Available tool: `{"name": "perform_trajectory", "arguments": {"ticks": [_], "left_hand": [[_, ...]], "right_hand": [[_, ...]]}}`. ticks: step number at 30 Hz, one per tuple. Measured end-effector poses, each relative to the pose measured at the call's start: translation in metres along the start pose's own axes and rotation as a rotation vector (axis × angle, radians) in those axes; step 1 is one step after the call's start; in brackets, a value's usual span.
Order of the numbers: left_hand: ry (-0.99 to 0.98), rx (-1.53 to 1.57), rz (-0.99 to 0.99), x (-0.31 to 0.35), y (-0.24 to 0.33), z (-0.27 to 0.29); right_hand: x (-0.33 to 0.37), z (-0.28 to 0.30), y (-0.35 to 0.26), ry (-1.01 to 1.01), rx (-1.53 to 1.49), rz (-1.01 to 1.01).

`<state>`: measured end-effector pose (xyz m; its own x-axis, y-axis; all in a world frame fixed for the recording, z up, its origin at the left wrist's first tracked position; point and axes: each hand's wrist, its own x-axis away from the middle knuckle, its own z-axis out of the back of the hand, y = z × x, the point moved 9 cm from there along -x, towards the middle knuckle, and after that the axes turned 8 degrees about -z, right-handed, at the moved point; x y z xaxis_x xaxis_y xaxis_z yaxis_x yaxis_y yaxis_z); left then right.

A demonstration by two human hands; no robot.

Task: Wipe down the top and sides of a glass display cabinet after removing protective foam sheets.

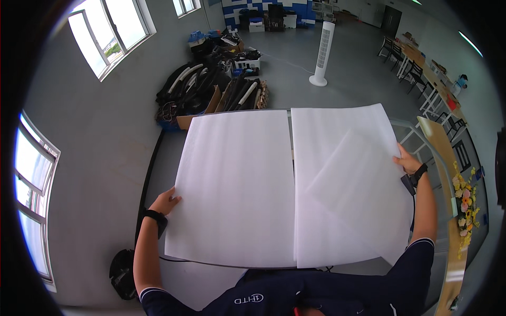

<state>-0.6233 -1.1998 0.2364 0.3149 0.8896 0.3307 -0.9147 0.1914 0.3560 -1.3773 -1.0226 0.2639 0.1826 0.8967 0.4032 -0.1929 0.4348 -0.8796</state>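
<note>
Two large white foam sheets lie side by side in front of me, a narrow gap between them. At the outer left edge of the left foam sheet (237, 184) is my left hand (165, 201), thumb and fingers closed about the border. My right hand (406, 160) closes on the outer edge of the right foam sheet (321, 139), further from me than the left. A smaller white foam piece (358, 184) lies slantwise on top of the right sheet. The undersides of both hands' grips are hidden. Each wrist wears a black band.
A wooden-topped table (437, 142) with flowers (465, 205) stands close at right. Beyond the sheets are boxes (216, 100) of hoses and a white tower fan (324, 52). A black bag (123, 274) sits at lower left, near the wall.
</note>
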Motion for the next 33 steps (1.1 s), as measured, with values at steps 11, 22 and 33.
{"name": "perform_trajectory", "arguments": {"ticks": [11, 22, 33], "left_hand": [[-0.057, -0.035, 0.023, 0.003, 0.014, 0.004], [0.053, 0.078, -0.028, 0.001, 0.014, 0.007], [-0.027, 0.141, -0.004, -0.005, 0.011, 0.004]], "right_hand": [[-0.018, 0.004, 0.021, -0.038, -0.038, -0.038], [-0.014, -0.007, 0.009, -0.075, -0.001, 0.001], [-0.003, 0.004, 0.005, -0.047, 0.065, 0.044]]}}
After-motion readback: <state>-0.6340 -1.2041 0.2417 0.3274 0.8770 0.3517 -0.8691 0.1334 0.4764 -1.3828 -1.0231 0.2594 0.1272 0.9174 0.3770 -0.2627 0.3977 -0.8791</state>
